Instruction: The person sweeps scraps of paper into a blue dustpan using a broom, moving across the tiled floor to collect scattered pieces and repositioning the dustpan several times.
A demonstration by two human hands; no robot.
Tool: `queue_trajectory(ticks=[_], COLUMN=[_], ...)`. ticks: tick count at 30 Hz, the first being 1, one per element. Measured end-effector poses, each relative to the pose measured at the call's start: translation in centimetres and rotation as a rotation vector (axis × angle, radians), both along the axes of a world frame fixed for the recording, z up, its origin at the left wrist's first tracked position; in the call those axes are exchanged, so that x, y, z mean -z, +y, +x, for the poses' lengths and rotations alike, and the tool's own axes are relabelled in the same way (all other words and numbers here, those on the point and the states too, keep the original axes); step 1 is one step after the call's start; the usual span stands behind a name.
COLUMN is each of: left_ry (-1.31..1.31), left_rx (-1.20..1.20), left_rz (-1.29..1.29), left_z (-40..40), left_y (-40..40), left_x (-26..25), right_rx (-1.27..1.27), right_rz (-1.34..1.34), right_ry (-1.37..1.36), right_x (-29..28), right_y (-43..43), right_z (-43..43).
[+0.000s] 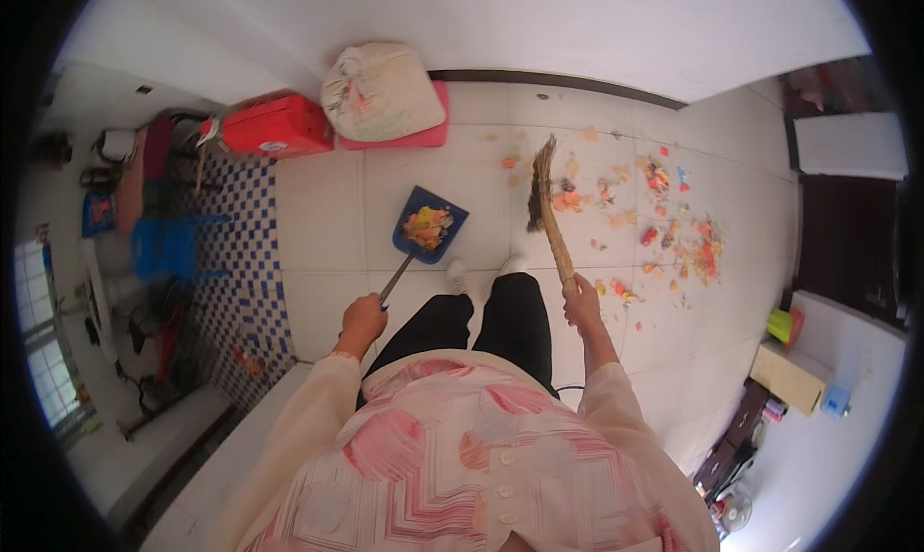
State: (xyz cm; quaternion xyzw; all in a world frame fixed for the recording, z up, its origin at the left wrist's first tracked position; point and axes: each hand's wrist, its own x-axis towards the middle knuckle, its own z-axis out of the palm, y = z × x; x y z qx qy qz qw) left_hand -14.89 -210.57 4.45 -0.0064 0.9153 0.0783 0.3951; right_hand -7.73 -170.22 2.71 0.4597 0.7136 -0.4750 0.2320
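My left hand (363,322) grips the handle of a blue dustpan (442,250), which lies on the pale tiled floor left of my feet. Orange and yellow scraps (427,227) are piled in the pan. In my right hand (582,303) is the stem of a straw broom (553,227); its bristles point away from me, beside scattered debris. Small orange, red and tan scraps (704,252) are strewn over the floor to the right of the broom. A red wrapper (649,236) and a blue one (683,179) are among them.
A white stuffed sack (382,93) rests on a pink base (437,130) by the wall, beside a red box (278,126). At left, a blue plastic stool (166,247) stands by blue-and-white checkered flooring (245,263). A dark door (848,241) and a cardboard box (787,379) are at right.
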Motion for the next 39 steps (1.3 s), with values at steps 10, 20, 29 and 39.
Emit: queue_trajectory(ticks=[10,20,29,39], left_ry=[-0.023,-0.054,-0.066,-0.047], left_rx=[-0.052,-0.122,-0.119,-0.059], left_rz=[-0.070,-0.109,-0.127,-0.128], left_z=[-0.9,-1.7,-3.4,-4.3], left_y=[2.1,4.4,5.6,8.7], left_x=[-0.3,0.2,-0.1,-2.5], right_rx=[-0.047,-0.052,-0.095,-0.138], right_rz=[-0.369,-0.092,-0.298,-0.070], right_ry=[-0.005,0.014,-0.184,-0.156], right_x=[6.1,6.1,1.5,4.5], right_y=[-6.0,3.6,4.9,14.1], right_z=[-13.1,-12.8,-10.4,-16.2])
